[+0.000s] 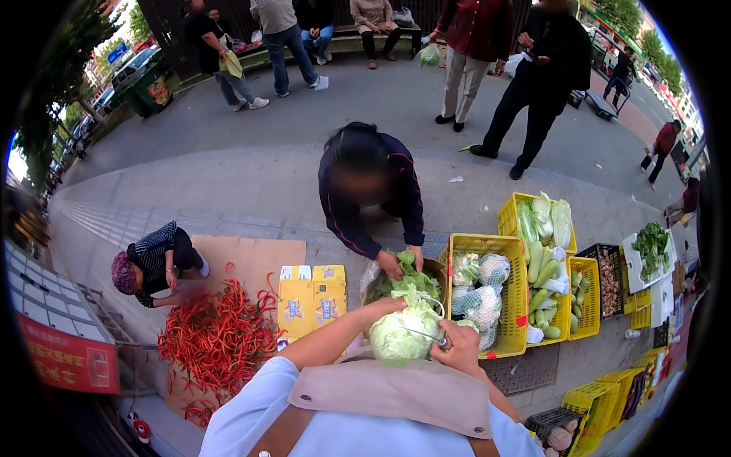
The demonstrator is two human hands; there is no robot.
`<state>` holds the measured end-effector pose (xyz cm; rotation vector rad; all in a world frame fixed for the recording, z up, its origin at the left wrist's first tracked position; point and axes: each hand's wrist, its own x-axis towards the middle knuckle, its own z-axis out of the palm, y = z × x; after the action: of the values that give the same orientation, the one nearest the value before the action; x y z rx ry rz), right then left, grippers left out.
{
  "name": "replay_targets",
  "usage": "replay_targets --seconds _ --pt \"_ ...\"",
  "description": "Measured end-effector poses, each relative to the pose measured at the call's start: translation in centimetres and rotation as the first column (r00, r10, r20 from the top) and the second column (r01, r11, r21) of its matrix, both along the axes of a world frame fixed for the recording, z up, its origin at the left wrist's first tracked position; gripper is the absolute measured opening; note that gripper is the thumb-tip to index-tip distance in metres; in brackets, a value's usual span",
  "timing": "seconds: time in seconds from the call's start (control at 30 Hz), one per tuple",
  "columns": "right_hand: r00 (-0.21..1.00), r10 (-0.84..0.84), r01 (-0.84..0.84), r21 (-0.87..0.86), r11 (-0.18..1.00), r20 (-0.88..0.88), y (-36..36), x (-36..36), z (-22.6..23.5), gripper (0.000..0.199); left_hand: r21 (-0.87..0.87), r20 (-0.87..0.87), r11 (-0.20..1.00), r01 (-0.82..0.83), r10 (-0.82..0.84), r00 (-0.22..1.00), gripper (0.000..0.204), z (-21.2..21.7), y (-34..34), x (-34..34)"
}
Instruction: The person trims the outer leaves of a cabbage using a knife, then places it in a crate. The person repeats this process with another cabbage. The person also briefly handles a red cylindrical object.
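A heap of red chillies (217,339) lies on the pavement at near left. At near centre, the pale green cabbage (403,329) is cupped by the left hand (384,307), fingers wrapped over its top. The right hand (459,344), fingers closed, grips a small knife (426,335) against the cabbage.

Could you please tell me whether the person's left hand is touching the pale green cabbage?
Touching. The head view shows the left hand resting on top of the cabbage, fingers curled over its leaves with no gap, while the right hand holds a knife against it.

Pale green cabbage (402,333), round, leafy, held above basket
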<state>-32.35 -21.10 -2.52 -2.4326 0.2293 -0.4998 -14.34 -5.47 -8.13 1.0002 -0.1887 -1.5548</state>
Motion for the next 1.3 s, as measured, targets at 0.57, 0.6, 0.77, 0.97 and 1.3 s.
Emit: replay_targets --seconds 0.57,0.6,0.77,0.97,1.3 --pt "0.945 -0.247 0.273 -0.103 0.956 0.213 -1.5 1.1 -1.3 0.03 0.143 0.188 0.99 0.021 -0.048 0.981 0.057 -5.2 -1.5 2.4" --pt "0.935 -0.312 0.33 -0.091 0.94 0.17 -2.2 0.6 -1.3 0.03 0.111 0.173 0.993 0.028 -0.047 0.984 0.058 -3.1 -2.2 2.1" --pt "0.872 -0.489 0.489 -0.079 0.868 0.021 -5.6 0.8 -3.2 0.029 0.032 0.123 0.999 0.041 -0.045 0.991 0.055 1.0 -2.3 2.0" --pt "0.751 -0.623 0.654 0.118 0.747 -0.219 -10.5 2.4 -12.1 0.038 -0.057 0.217 0.995 0.083 -0.069 0.974 0.052 0.8 -2.8 2.2" --pt "0.855 -0.341 0.505 0.477 0.719 -0.391 -6.7 4.8 -16.3 0.021 -0.029 -0.147 0.967 -0.253 0.246 0.958 0.056 -2.9 1.4 3.2"
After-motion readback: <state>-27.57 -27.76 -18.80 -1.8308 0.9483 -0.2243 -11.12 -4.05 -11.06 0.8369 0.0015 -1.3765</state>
